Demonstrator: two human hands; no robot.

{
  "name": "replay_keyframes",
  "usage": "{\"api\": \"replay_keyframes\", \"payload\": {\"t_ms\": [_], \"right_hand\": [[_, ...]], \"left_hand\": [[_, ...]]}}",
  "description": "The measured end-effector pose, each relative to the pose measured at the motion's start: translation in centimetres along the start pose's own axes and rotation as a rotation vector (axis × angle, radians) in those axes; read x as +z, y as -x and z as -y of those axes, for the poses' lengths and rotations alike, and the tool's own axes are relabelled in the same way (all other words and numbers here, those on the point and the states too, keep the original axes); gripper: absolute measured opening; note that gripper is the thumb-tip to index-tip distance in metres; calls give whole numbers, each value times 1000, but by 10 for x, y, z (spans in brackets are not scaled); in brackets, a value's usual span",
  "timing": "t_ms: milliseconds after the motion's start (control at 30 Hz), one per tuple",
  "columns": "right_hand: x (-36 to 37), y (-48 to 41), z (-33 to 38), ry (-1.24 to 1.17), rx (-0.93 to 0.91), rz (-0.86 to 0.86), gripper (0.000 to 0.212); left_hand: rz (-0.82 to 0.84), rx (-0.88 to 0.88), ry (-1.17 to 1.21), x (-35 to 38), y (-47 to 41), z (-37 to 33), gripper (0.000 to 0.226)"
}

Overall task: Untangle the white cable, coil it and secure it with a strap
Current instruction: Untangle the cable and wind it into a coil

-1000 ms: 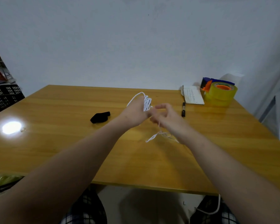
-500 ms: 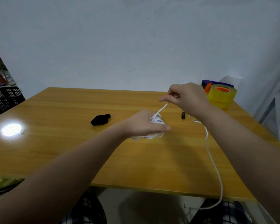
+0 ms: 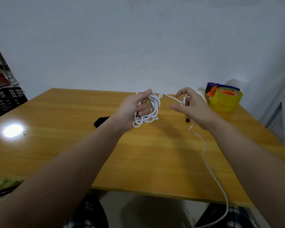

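Observation:
My left hand (image 3: 135, 106) is raised above the wooden table (image 3: 72, 137) and grips a loose bundle of white cable (image 3: 152, 109) wound in several loops around its fingers. A strand runs from the bundle to my right hand (image 3: 190, 106), whose lower fingers curl around it while thumb and forefinger stand apart. The cable's tail (image 3: 209, 163) hangs from that hand, crosses the table and drops over the front edge toward my lap. A black strap (image 3: 99, 121) lies on the table behind my left wrist, partly hidden.
A yellow tape roll in a blue and orange dispenser (image 3: 224, 98) stands at the back right. A black pen (image 3: 187, 119) shows under my right hand. A bright light glare (image 3: 12, 130) and a small metal object lie at the left. Black crates (image 3: 6, 99) stand beyond the table's left edge.
My left hand rose from the table with the bundle, which now shows more loops. My right hand came down and left from near the tape, bringing the strand toward the bundle.

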State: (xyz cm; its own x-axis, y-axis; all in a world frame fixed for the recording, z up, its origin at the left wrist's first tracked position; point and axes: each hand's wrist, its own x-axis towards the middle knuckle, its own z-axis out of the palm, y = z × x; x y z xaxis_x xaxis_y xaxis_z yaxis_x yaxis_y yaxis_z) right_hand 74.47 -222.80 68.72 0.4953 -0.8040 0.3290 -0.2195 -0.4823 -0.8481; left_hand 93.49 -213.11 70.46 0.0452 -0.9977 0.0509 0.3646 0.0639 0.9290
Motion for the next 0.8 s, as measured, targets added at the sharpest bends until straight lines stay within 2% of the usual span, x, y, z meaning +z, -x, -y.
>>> {"api": "replay_keyframes", "payload": {"t_ms": [67, 133, 267, 367, 433, 500, 567, 700, 800], "right_hand": [[5, -1, 1, -134, 61, -43, 12], [8, -2, -3, -360, 156, -72, 24], [14, 0, -11, -619, 260, -146, 26], [18, -1, -14, -479, 356, -291, 28], [22, 2, -17, -314, 462, -312, 45], [24, 9, -26, -249, 537, -304, 56], [27, 17, -31, -250, 564, -291, 55], [32, 26, -31, -297, 576, -254, 71], [32, 30, -36, -314, 735, -304, 69]], "left_hand": [[-21, -2, 56, 2, 0, 0, 38], [-29, -11, 113, 2, -1, 0, 38], [10, -28, 120, 4, 2, 2, 40], [36, -45, 124, 11, 5, 8, 39], [28, 7, 198, 14, 5, 5, 38], [6, 81, 303, 12, 3, -4, 37], [-27, 114, 340, 9, 0, -11, 36], [-67, 132, 329, 11, -2, -6, 38], [-151, 196, 411, -1, -9, -12, 39]]}}
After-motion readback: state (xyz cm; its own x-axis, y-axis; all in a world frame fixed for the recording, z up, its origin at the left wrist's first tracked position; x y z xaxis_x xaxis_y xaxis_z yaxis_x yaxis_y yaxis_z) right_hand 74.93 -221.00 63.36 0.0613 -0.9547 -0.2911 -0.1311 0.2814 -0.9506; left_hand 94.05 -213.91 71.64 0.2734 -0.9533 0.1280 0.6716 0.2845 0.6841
